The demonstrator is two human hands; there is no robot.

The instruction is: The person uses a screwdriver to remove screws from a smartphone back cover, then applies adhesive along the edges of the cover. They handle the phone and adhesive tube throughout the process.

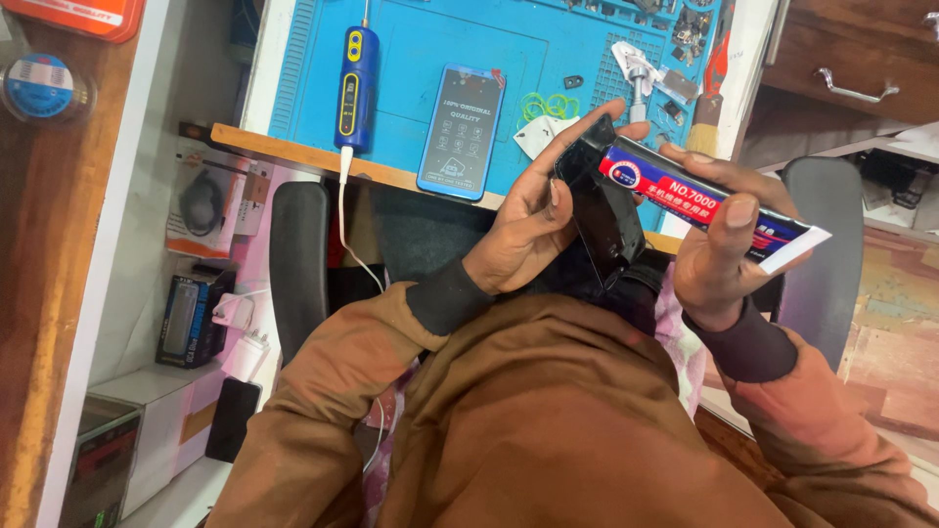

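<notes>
My left hand point(523, 230) grips a black phone body point(602, 210) on its edge, tilted up in front of my chest. My right hand point(714, 244) is wrapped round a red, blue and white glue tube point(685, 200), whose black nozzle end points at the top of the phone body. Both hands are over my lap, just short of the desk edge. A blue-fronted phone screen point(462, 132) lies flat on the blue work mat point(430, 49) beyond my left hand.
A blue and yellow electric tool point(356, 88) with a white cable lies on the mat's left. Small parts, green rings point(548, 104), a brush point(706, 117) and metal tools lie at the mat's right. Boxes and chargers sit on shelves at left. Chair armrests flank me.
</notes>
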